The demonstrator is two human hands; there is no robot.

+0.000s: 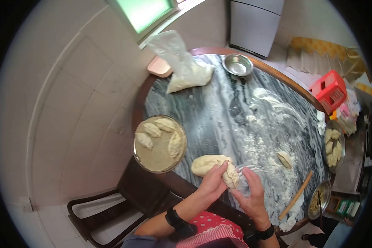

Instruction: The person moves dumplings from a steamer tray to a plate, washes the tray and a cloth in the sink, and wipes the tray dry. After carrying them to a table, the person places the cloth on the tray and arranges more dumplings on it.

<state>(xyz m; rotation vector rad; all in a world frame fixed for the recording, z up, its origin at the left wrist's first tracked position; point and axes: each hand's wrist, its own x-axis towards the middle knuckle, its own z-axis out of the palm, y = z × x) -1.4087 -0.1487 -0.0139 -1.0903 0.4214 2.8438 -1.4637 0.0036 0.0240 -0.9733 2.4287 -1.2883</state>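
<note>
My left hand (213, 181) is closed around a pleated dough dumpling (230, 178), thumb along its top, near the table's front edge. Fingers curved and apart, my right hand (252, 193) is just to the right of the dumpling with nothing in it. Behind my left hand lies a thick log of dough (206, 164), partly covered by the fingers. To the left, a round tray (159, 165) carries several pleated dumplings (153, 129) along its far and right sides. Another dumpling (284, 159) rests on the floured marble to the right.
Loose flour covers the right of the marble table (202, 118). A rolling pin (295, 195), a bowl of filling (319, 200) and a second dumpling tray (335, 165) are at right. Farther back are a flour bag (190, 78) and steel bowl (237, 65). A person (339, 233) shows bottom right.
</note>
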